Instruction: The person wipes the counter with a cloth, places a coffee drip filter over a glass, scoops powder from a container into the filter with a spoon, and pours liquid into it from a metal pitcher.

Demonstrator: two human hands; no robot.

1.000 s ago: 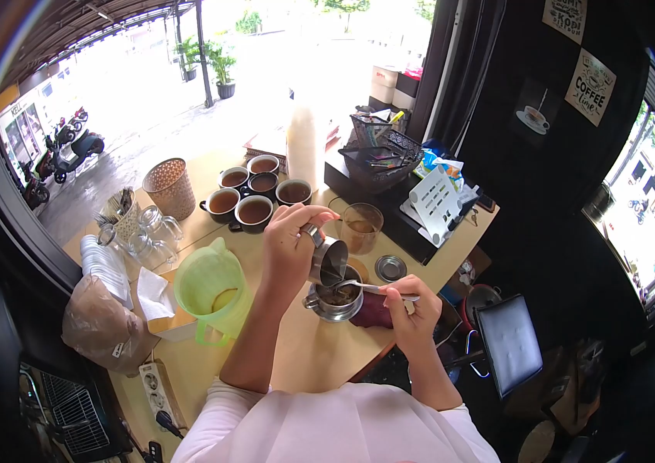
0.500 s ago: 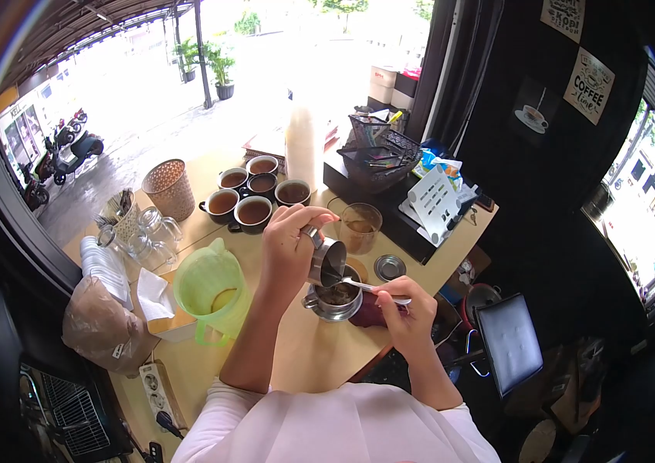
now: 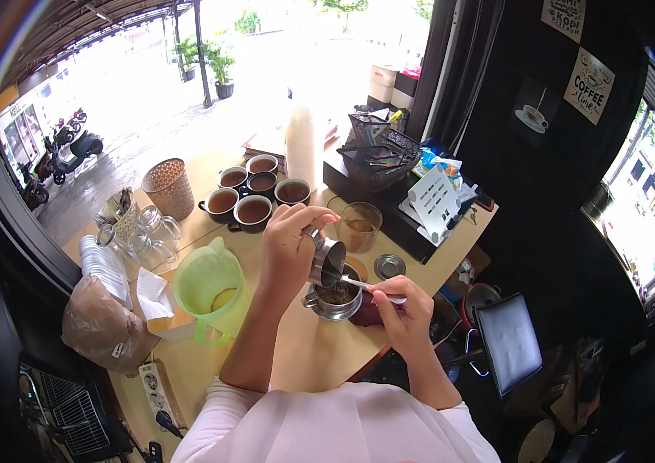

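Observation:
My left hand (image 3: 294, 241) is closed on the handle of a small metal pitcher (image 3: 329, 262), tipped over a metal pot (image 3: 334, 310) with dark contents. Between the fingers of my right hand (image 3: 404, 309) is a spoon (image 3: 366, 285), its bowl end at the pitcher's lip above the pot. Behind the pot stands a clear glass container (image 3: 360, 228) with some brown in it. A round metal lid (image 3: 390, 267) lies to the right of the pot. Several black cups (image 3: 252, 213) of brown liquid are grouped farther back.
Left of my forearm stands a green plastic pitcher (image 3: 210, 289). Glass mugs (image 3: 150, 243), a woven basket (image 3: 169, 189) and a plastic bag (image 3: 103, 324) line the left side. A black organizer (image 3: 377, 158) and a white sign (image 3: 432, 202) stand at the back right.
My right hand and the spoon have shifted very slightly. The small metal pitcher stays tilted over the pot in my left hand.

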